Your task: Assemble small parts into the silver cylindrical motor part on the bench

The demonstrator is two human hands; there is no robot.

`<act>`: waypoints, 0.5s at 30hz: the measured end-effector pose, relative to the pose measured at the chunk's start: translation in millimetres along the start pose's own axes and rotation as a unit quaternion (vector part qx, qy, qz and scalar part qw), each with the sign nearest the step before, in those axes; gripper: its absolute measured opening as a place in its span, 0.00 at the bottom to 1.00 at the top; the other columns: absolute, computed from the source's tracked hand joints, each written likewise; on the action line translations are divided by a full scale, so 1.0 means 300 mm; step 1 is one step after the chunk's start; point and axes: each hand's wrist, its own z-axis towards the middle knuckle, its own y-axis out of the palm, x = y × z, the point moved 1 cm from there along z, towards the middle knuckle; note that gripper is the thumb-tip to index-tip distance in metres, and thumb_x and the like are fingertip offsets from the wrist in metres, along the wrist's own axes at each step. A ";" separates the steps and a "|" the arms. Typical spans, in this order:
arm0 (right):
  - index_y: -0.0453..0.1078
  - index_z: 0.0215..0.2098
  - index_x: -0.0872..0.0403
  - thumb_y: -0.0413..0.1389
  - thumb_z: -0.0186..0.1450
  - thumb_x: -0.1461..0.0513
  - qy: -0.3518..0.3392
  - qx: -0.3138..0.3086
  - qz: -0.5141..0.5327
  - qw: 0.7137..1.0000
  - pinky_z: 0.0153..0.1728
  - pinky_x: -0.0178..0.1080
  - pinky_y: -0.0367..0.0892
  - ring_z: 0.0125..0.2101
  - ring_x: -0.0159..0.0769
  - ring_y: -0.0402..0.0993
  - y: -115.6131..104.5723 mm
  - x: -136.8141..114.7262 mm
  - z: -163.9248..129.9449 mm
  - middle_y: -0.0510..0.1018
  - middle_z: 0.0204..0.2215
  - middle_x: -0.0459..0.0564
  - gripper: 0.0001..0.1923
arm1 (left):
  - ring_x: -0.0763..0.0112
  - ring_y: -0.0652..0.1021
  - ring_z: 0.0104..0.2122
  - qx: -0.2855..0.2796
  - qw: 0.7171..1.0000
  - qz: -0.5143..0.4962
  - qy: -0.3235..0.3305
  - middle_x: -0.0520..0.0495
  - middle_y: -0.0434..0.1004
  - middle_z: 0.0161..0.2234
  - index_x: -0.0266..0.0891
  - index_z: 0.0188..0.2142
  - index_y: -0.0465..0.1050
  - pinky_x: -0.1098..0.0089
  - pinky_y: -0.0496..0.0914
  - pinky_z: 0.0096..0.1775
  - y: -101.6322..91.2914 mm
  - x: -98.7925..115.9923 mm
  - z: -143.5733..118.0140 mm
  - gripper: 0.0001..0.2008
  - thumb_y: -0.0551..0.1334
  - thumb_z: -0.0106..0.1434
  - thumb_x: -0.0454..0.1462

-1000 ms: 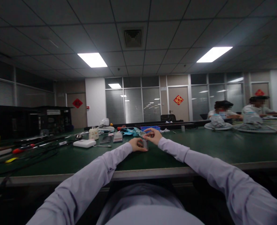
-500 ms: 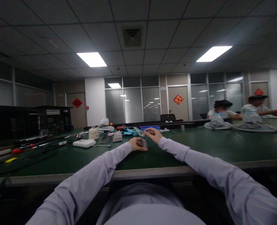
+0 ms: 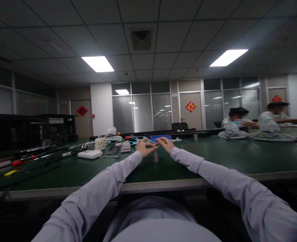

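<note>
On the green tabletop [image 3: 213, 156], back from its front edge, a silvery cylinder [image 3: 155, 157] stands below the left hand [image 3: 143, 148] and right hand [image 3: 166, 145], fingertips nearly together, grip impossible to tell, seemingly in fine handling that next calls for steadiness.

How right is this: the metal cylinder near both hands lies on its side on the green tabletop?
Its pose is wrong: in the head view, the metal cylinder near the left hand and right hand stands upright on the green tabletop.
</note>
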 end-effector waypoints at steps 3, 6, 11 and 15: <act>0.67 0.47 0.58 0.53 0.68 0.58 0.005 -0.001 0.000 1.000 0.39 0.43 0.72 0.38 0.35 0.73 0.003 0.001 0.000 0.74 0.42 0.51 0.13 | 0.56 0.64 0.56 0.000 1.000 0.006 0.011 0.43 0.65 0.56 0.38 0.45 0.71 0.48 0.58 0.56 0.000 0.007 -0.004 0.14 0.60 0.63 0.42; 0.67 0.47 0.57 0.53 0.68 0.59 0.006 0.001 0.001 1.000 0.39 0.43 0.72 0.38 0.35 0.73 0.005 0.003 0.002 0.74 0.42 0.51 0.13 | 0.57 0.66 0.55 0.002 1.000 0.007 0.023 0.42 0.66 0.55 0.39 0.46 0.71 0.49 0.60 0.55 -0.001 0.006 0.006 0.13 0.59 0.64 0.42; 0.67 0.46 0.57 0.53 0.68 0.59 0.003 0.007 0.002 1.000 0.38 0.42 0.72 0.37 0.34 0.74 -0.001 0.006 -0.002 0.74 0.42 0.51 0.12 | 0.59 0.69 0.52 -0.007 0.999 0.003 0.033 0.42 0.66 0.54 0.38 0.48 0.69 0.51 0.64 0.53 -0.017 -0.033 0.054 0.14 0.58 0.65 0.41; 0.67 0.47 0.58 0.53 0.68 0.58 0.002 0.007 0.002 1.000 0.38 0.42 0.72 0.38 0.35 0.74 -0.010 0.012 -0.010 0.74 0.42 0.51 0.13 | 0.61 0.73 0.47 -0.082 0.995 -0.003 0.050 0.43 0.70 0.50 0.37 0.47 0.70 0.55 0.69 0.48 -0.026 -0.107 0.056 0.13 0.58 0.65 0.41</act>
